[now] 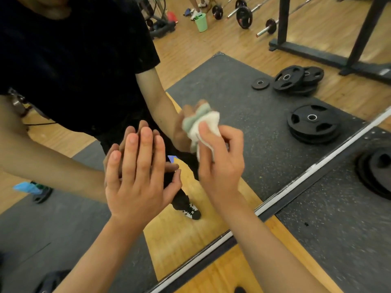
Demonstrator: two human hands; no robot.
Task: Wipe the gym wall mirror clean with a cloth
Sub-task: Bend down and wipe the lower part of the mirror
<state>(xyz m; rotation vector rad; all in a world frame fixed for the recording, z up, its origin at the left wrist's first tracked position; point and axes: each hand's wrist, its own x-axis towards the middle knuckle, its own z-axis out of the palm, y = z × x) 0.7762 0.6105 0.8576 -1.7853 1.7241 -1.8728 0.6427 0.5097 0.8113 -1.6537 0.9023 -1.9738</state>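
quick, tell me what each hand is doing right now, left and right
Left hand: open, fingers straight, flat against the mirror.
Right hand: closed on the bunched cloth, pressing it to the mirror.

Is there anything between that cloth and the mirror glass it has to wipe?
Nothing visible does. The right hand grips the bunched cloth right at the mirror, where it meets its own reflection. The left hand lies flat on the glass to the side, apart from the cloth.

The floor (228,273) is pale wood boards, with a dark speckled rubber mat (338,240) lying flat beside them on the right. A stack of black weight plates (374,174) rests on the mat at the right edge.
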